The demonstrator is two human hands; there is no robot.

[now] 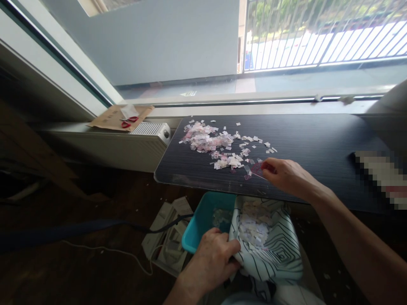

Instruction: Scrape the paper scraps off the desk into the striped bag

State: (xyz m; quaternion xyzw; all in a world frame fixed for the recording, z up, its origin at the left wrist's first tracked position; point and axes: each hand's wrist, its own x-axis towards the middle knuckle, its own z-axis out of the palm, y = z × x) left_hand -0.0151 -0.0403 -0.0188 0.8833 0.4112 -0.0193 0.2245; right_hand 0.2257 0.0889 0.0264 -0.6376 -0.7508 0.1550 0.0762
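Observation:
My right hand [282,174] is closed in a pinch on a thin, see-through reddish sheet [257,169], its edge against the dark tabletop [305,140]. Just left of the sheet lie loose small paper pieces, and beyond them a larger heap of white and pinkish paper scraps [206,137]. Below the table edge, my left hand [213,258] is curled over the near rim of a container lined with white cloth with dark line patterns [282,250]. White scraps [254,226] fill part of it. Against its left side stands a turquoise basin [199,222] with some clear bits inside.
Red-handled scissors [129,121] lie on a brown envelope [106,117] by a radiator [152,129]. An opened pale box [168,237], a cable [111,250] and a dark strap [127,223] are at lower left. Behind the table runs a window ledge.

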